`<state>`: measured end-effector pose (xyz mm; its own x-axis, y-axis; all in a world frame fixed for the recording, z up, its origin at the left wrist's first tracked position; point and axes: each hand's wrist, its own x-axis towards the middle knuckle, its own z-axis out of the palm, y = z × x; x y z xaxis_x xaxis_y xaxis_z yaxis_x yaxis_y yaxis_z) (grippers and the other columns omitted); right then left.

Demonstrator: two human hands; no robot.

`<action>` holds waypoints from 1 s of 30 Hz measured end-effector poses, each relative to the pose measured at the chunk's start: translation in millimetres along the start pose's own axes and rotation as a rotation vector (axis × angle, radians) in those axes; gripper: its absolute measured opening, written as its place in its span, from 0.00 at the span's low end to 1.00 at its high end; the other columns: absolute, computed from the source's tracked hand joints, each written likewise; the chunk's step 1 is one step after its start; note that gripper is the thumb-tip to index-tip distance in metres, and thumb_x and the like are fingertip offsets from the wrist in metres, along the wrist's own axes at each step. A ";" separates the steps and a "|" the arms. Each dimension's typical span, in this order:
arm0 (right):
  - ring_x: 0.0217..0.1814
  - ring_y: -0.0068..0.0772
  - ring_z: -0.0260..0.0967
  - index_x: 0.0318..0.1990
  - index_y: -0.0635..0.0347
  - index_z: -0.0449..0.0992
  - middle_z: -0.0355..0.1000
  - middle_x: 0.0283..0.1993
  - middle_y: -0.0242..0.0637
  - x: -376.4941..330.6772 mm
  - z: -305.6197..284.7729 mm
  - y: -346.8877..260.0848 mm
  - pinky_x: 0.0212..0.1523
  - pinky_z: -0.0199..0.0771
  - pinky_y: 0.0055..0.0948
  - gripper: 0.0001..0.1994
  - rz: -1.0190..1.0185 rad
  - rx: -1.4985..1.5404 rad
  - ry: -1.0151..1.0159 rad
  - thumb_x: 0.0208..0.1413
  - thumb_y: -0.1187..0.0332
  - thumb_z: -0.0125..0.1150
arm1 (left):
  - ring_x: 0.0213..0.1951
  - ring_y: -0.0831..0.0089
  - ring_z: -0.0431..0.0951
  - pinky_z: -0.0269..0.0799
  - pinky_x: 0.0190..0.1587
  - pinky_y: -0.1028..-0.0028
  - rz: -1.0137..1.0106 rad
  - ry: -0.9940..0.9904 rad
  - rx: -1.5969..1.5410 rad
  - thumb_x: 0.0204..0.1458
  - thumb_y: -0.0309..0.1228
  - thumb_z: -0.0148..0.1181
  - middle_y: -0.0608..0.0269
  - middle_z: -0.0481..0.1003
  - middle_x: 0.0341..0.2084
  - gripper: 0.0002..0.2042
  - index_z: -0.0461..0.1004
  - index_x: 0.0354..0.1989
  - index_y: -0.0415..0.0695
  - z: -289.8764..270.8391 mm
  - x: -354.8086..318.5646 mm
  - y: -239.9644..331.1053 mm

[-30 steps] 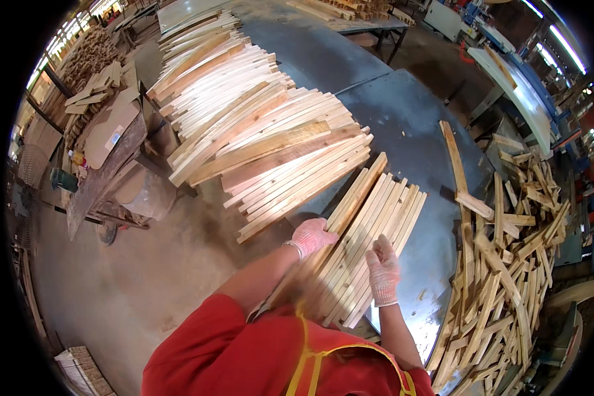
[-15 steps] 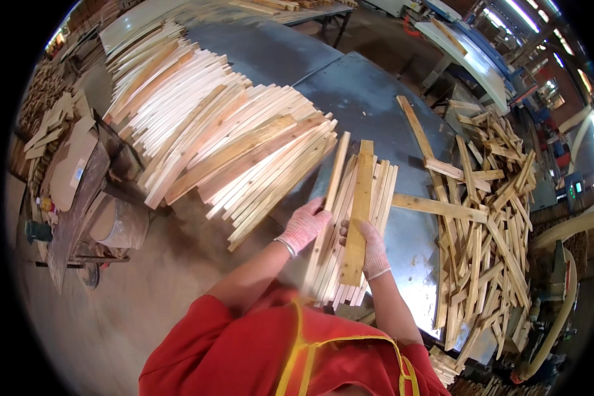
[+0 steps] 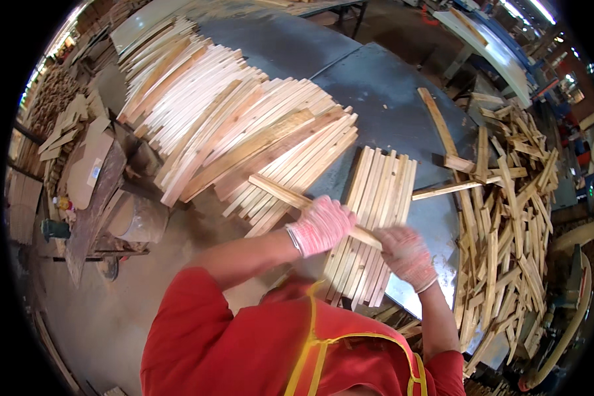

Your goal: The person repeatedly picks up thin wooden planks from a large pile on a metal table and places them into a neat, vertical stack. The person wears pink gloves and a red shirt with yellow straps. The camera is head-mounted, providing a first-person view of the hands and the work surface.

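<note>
Both my hands wear pale red-and-white gloves. My left hand is closed around a narrow wooden strip held crosswise, slanting down to the right. At the strip's right end is my right hand, its fingers curled around that end and a little blurred. Under the strip and my hands, a row of pale wooden strips lies side by side on the dark metal table. The held strip's left end reaches over a larger spread of strips, with a few wider, browner boards across its top.
A tangled heap of wooden offcuts covers the table's right side. One loose strip reaches from it toward the row. At left stands a cart with cardboard and wood pieces. A pale machine table is at far right.
The wide board that lay lengthwise over the row under my right hand is gone from there. Both hands now hold a piece crosswise, and my left hand has moved in over the row.
</note>
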<state>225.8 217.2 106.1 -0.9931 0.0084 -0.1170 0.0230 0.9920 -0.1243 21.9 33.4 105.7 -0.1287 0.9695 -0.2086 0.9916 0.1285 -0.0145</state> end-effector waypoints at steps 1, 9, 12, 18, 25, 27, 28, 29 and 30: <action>0.68 0.48 0.76 0.77 0.46 0.66 0.77 0.67 0.39 2.9 -17.8 -5.4 0.74 0.68 0.51 0.37 0.040 -0.081 0.172 0.59 0.62 0.71 | 0.47 0.61 0.84 0.79 0.50 0.54 -0.053 -0.071 -0.005 0.65 0.36 0.56 0.60 0.80 0.40 0.08 0.75 0.47 0.48 1.8 0.5 -13.6; 0.65 0.47 0.77 0.81 0.62 0.56 0.77 0.66 0.53 -49.3 66.2 91.4 0.62 0.78 0.37 0.41 0.968 0.800 0.163 0.64 0.65 0.69 | 0.49 0.55 0.84 0.80 0.53 0.56 -0.680 0.175 -0.368 0.58 0.44 0.62 0.52 0.81 0.42 0.15 0.80 0.44 0.46 44.8 -37.6 -157.8; 0.63 0.47 0.78 0.81 0.66 0.54 0.78 0.63 0.53 -56.9 99.4 88.4 0.62 0.77 0.37 0.43 0.958 0.765 -0.028 0.64 0.62 0.69 | 0.60 0.54 0.79 0.75 0.63 0.59 -0.362 -0.090 0.156 0.53 0.47 0.66 0.49 0.81 0.52 0.26 0.77 0.58 0.45 79.6 -50.9 -240.4; 0.71 0.55 0.72 0.82 0.67 0.49 0.72 0.68 0.62 -30.1 137.5 54.3 0.71 0.70 0.42 0.50 0.843 0.762 0.009 0.59 0.56 0.72 | 0.72 0.50 0.70 0.70 0.71 0.62 -0.895 -0.054 -0.557 0.49 0.52 0.70 0.45 0.69 0.73 0.49 0.60 0.80 0.46 114.4 -66.9 -287.0; 0.77 0.58 0.63 0.82 0.66 0.47 0.64 0.74 0.62 -25.4 161.3 53.2 0.76 0.64 0.43 0.52 0.920 0.858 0.107 0.57 0.58 0.74 | 0.60 0.47 0.80 0.76 0.64 0.59 -0.909 -0.166 -0.386 0.47 0.59 0.73 0.43 0.80 0.58 0.43 0.74 0.67 0.41 79.6 -57.5 -234.7; 0.77 0.54 0.64 0.80 0.70 0.49 0.64 0.74 0.61 -23.1 157.6 48.8 0.77 0.64 0.42 0.48 0.948 0.842 0.103 0.59 0.64 0.73 | 0.61 0.48 0.80 0.76 0.64 0.60 -0.899 -0.189 -0.454 0.48 0.58 0.73 0.43 0.80 0.58 0.41 0.75 0.65 0.41 71.0 -55.8 -235.9; 0.76 0.52 0.64 0.80 0.72 0.50 0.64 0.75 0.60 -20.5 154.0 46.8 0.77 0.63 0.42 0.46 0.962 0.831 0.101 0.60 0.67 0.72 | 0.61 0.49 0.80 0.76 0.64 0.60 -0.893 -0.199 -0.491 0.49 0.58 0.73 0.43 0.80 0.58 0.40 0.76 0.64 0.41 65.5 -54.6 -236.2; 0.75 0.52 0.65 0.79 0.72 0.50 0.65 0.74 0.60 -15.9 151.0 45.2 0.76 0.64 0.42 0.46 0.947 0.863 0.112 0.60 0.67 0.72 | 0.62 0.49 0.80 0.76 0.65 0.60 -0.862 -0.199 -0.525 0.50 0.57 0.72 0.43 0.79 0.60 0.39 0.76 0.65 0.41 59.7 -52.1 -238.1; 0.75 0.52 0.66 0.79 0.72 0.51 0.66 0.73 0.60 -13.7 146.6 43.5 0.76 0.65 0.42 0.45 0.934 0.889 0.119 0.60 0.67 0.72 | 0.63 0.49 0.79 0.75 0.65 0.60 -0.830 -0.200 -0.566 0.51 0.56 0.71 0.43 0.77 0.63 0.39 0.75 0.66 0.41 55.8 -49.2 -238.2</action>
<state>257.2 241.7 -42.2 -0.5624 0.7050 -0.4321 0.7319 0.1812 -0.6569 -207.2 -56.5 64.9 -0.7156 0.4841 -0.5036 0.4327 0.8731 0.2246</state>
